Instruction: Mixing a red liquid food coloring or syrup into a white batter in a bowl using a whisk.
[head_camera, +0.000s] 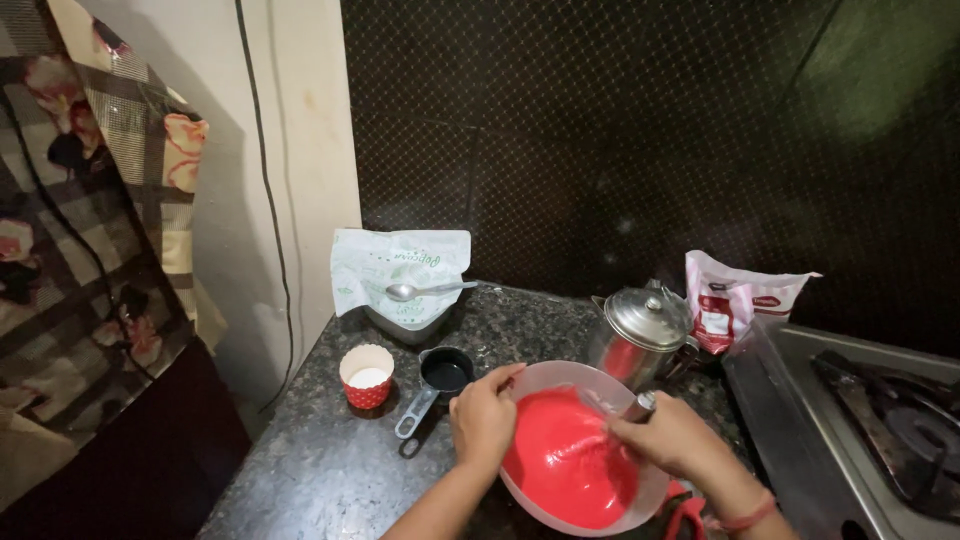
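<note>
Gripping the near-left rim of a clear bowl (578, 455) of red batter at the table's (300, 470) near edge, the left hand (484, 418) tilts it while the right hand's (672, 438) fingers close on a metal utensil handle (640, 405); this looks like mixing. Continuing calls for a firm rim hold. Just beyond stand a steel lidded pot (640, 335), a black measuring cup (440, 378) and a red paper cup (367, 376), crowding the far side.
</note>
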